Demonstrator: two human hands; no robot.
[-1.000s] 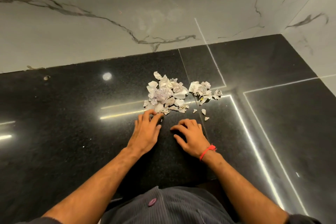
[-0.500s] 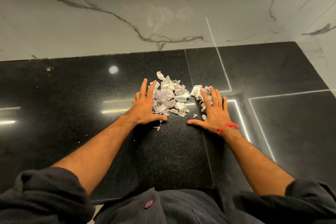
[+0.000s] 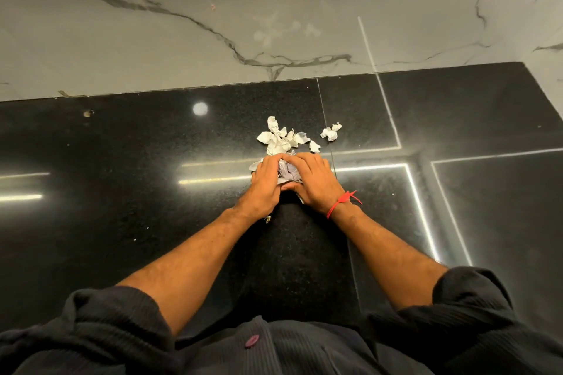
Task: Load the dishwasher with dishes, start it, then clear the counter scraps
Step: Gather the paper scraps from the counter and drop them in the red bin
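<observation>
Head view: left hand [image 3: 265, 182] and right hand [image 3: 313, 181] cup together, fingers curled around a clump of paper scraps [image 3: 287, 172] on the black tabletop [image 3: 122, 192]; loose scraps [image 3: 281, 137] lie just beyond the fingertips.

Both palms and most fingertips are hidden: the left hand [image 3: 264, 183] and right hand [image 3: 313, 181] cup together over the white crumpled paper scraps [image 3: 288, 172], so how much paper lies beneath cannot be judged. A small pale fragment [image 3: 267, 218] under the left wrist is too small to identify. The glossy black stone tabletop [image 3: 122, 222] runs past the left and right frame edges.
</observation>
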